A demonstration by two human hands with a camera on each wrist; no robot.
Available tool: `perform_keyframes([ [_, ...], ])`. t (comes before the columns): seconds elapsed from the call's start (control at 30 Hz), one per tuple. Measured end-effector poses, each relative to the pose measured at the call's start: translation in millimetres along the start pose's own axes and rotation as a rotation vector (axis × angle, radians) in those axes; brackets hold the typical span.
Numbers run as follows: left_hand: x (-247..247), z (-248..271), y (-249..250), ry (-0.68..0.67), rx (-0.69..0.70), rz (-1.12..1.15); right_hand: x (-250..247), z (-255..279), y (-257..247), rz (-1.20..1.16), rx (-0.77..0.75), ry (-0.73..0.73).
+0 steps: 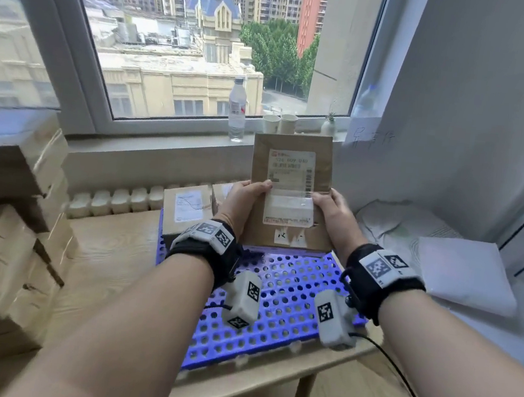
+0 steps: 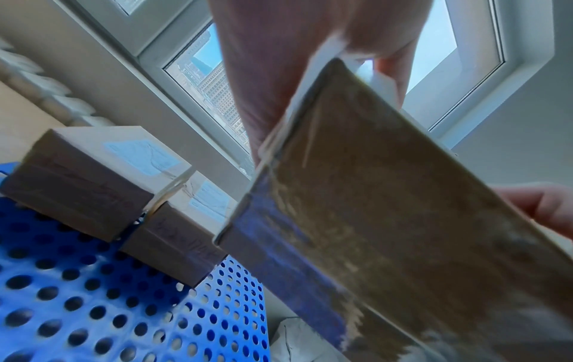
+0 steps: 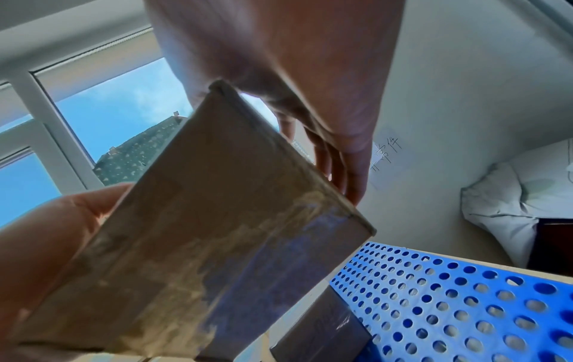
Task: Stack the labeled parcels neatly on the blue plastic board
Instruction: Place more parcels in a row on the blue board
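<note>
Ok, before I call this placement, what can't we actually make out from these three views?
- Label text on the held parcel: head view, too small and soft to read.
- Second parcel on the blue board: head view, mostly hidden behind the left hand and the held parcel.
- Board's far right corner: head view, covered by the held parcel and right hand.
- Right-hand fingertips behind the parcel: right wrist view, blurred.

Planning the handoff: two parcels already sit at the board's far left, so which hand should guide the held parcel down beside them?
Probably the right hand: the bare blue board lies on its side. The left hand also grips the parcel.
</note>
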State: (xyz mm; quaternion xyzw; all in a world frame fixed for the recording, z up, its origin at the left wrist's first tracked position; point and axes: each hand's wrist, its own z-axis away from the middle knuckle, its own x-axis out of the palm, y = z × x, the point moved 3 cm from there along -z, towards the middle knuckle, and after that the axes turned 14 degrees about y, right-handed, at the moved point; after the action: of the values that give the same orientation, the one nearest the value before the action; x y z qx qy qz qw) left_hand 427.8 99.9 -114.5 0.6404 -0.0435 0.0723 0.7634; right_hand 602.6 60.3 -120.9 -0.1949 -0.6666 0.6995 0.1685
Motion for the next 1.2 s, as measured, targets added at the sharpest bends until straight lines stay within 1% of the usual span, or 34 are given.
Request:
perform_keyframes([
  [0.13,16.7,-47.3,3.6,-0.003,-0.015,-0.136,4.6,-52.3,2.0,0.054,0.036,0.027],
  [0.27,30.3,-94.8,-0.3,-0.007,-0.109,-0.183,9.4,-98.2,8.5,0.113,0.055,0.073],
  [0.33,38.4,-110.8,-2.5,-0.013,-0.129,-0.210,8.9,-115.1,12.6,0.123,0.059,0.105],
  [0.53,59.4,-149.8,-22.0,-0.035,-0.121,-0.332,0.5,-149.9,30.2,0.185,0.130,0.125],
  [0.73,65.8,-183.1,-34.8,-0.028,-0.063,-0.441,6.3,-187.1,52.3,0.226,0.177,0.126],
  [0.9,54.4,-213.0,-46.0,0.090,-0.051,-0.460,21.2,-221.6,79.2,0.319,0.229,0.054],
  [1.1,37.6,-249.7,-72.0,0.223,-0.051,-0.543,45.2,-256.3,122.3,0.354,0.312,-0.022],
  [1.2,33.1,-261.8,-81.8,0.263,-0.078,-0.547,52.8,-270.5,138.5,0.396,0.335,-0.062],
])
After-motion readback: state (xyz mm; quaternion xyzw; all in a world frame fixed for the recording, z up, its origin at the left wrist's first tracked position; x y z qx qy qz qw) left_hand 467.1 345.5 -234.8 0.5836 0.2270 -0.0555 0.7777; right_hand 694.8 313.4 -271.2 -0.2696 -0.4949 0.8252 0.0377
